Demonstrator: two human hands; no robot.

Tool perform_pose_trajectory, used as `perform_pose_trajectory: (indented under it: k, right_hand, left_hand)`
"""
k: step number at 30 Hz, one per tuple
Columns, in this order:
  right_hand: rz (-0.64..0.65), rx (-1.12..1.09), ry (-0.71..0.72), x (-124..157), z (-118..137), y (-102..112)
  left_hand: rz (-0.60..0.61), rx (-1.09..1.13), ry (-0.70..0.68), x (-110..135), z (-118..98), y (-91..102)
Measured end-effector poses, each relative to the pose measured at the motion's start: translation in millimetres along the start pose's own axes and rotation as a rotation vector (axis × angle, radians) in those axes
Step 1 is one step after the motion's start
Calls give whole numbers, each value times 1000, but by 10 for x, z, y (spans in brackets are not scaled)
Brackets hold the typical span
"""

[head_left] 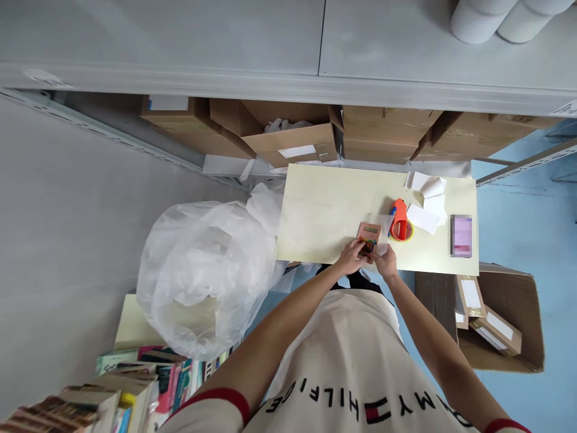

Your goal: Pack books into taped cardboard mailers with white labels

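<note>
Placed on smooth, cream, rectangular tabletop (324, 204): glossy orange plastic tape dispenser (398, 211) at 3 o'clock; thin translucent sheet (384, 225) between dispenser and book. Off tabletop, between 8 and 9 o'clock: billowing, wrinkled plastic bag (175, 258). At 6 o'clock: small rectangular book (370, 231), pinkish-red, greenish panel above multicolored picture. Gripped by left hand (350, 257), fingers bent over lower cover; right hand (386, 263) curled at 5 o'clock corner, grip unclear.

Torso: cream short-sleeved fabric T-shirt (342, 337). Chest print: black capital lettering, upside down in view, partly lost in folds; small rectangular red, white and dark flag emblem (377, 411) mid-line. Sleeve edges: dark red bands (225, 396). Lower body: black legwear (360, 282), mostly hidden. Left hand (351, 257), right hand (385, 263): bare.
</note>
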State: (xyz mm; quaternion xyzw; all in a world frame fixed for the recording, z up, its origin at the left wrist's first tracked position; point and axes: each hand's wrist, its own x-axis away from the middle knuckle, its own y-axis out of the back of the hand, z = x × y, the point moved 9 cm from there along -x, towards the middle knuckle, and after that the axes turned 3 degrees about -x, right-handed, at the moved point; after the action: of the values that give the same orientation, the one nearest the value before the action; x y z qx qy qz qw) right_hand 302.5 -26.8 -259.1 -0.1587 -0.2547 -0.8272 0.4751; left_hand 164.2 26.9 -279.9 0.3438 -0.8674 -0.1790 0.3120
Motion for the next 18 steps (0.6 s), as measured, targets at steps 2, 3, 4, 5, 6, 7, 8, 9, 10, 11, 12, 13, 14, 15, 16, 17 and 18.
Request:
perform_pose_trajectory:
  k: [2,3,4,5,6,7,8,9,10,11,12,13,14,15,16,17,18]
  right_hand:
    - [-54,88,-1,112,80,119]
    - [-73,126,1,157,126,157]
    - [-81,151,3,192,170,172]
    - [-71,161,8,215,210,156]
    - [-42,162,19,227,249,110]
    - [4,158,41,231,290,35]
    - [62,147,72,230,330,-60]
    - [124,128,103,227,364,-166]
    - [187,99,124,223,385,-272]
    - [243,62,125,215,386,-373]
    - [293,15,103,203,365,-464]
    - [336,-36,61,189,328,-546]
    - [372,-87,9,176,283,-618]
    - [401,-136,-40,162,242,-678]
    - [421,-177,-79,149,210,-727]
    - [433,-211,-105,134,187,-762]
    - [441,-237,-122,118,172,-787]
  left_hand:
    - [19,116,-7,-43,-127,-64]
    - [27,181,-26,-57,-203,-82]
    - [31,250,-54,-63,-281,-84]
    - [31,325,-84,-59,-351,-67]
    - [27,404,-109,-47,-403,-33]
    - [21,483,-123,-28,-430,17]
    - [14,556,-125,-5,-433,77]
    - [4,618,-115,19,-413,145]
    - [-10,667,-92,43,-370,219]
    - [-26,706,-57,65,-308,293]
    - [-39,737,-8,84,-229,358]
    - [-47,767,55,101,-137,408]
    - [-48,795,126,115,-38,444]
    - [-46,821,197,127,62,469]
    - [-44,841,256,136,154,490]
    - [-46,852,299,141,235,515]
    - [-55,854,326,143,309,546]
